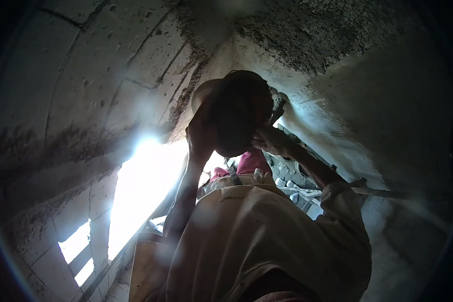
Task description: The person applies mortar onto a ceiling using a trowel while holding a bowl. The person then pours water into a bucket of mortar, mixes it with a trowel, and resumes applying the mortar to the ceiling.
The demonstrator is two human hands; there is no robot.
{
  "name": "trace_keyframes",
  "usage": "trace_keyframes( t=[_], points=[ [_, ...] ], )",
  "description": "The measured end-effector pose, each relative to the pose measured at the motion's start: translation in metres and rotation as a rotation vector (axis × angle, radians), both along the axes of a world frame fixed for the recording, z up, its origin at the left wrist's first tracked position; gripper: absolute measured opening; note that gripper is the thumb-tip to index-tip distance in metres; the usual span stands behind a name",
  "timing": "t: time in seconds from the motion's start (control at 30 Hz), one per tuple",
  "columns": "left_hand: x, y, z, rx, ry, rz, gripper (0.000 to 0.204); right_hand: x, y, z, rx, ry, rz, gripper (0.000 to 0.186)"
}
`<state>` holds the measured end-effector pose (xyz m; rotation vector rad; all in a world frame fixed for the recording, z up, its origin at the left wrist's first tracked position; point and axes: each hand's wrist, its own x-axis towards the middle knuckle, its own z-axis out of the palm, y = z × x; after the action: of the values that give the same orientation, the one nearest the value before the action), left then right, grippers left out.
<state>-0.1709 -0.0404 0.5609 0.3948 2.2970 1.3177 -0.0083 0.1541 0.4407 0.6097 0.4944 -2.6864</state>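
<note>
Both of my hands are raised before me at a dark rounded object (239, 110), too shadowed to identify, with a paler rounded edge behind its upper left. My left hand (199, 128) grips its left side, largely in shadow. My right hand (267, 138) has bent fingers against its lower right. A dark, rough piece (278, 108) shows just behind it on the right. Below hang my light shirt (256, 226) and a grey strap (234, 176); red cloth (251, 161) shows beyond them.
Pale, cracked, pitted walls (85, 65) close in on both sides, with rough dark material (312, 40) above. Bright openings (146, 171) between slats lie at left. At right, a bar (377, 192) runs near grey rubble (294, 173) below.
</note>
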Motion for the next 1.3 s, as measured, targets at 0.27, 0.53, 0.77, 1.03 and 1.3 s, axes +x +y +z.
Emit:
trace_keyframes(
  t=[0.27,0.53,0.77,1.03,1.3],
  points=[
    [0.005,-0.070,-0.046,0.259,-0.360,0.175,0.021,-0.003,-0.001,0.083,1.241,0.258,0.411,0.016],
    [-0.002,-0.076,-0.089,0.198,-0.434,0.311,0.026,-0.068,0.088,0.208,1.379,0.640,0.863,0.048],
    [-0.002,-0.031,-0.102,0.131,-0.416,0.390,0.032,-0.112,0.327,0.148,1.184,-0.074,0.427,0.022],
    [-0.013,0.025,-0.102,0.212,-0.291,0.341,0.039,-0.092,0.340,0.427,2.425,-0.220,-0.041,0.036],
    [-0.040,0.058,-0.060,0.665,0.054,0.230,0.046,-0.082,0.138,0.247,2.834,0.631,0.807,0.024]
  ],
)
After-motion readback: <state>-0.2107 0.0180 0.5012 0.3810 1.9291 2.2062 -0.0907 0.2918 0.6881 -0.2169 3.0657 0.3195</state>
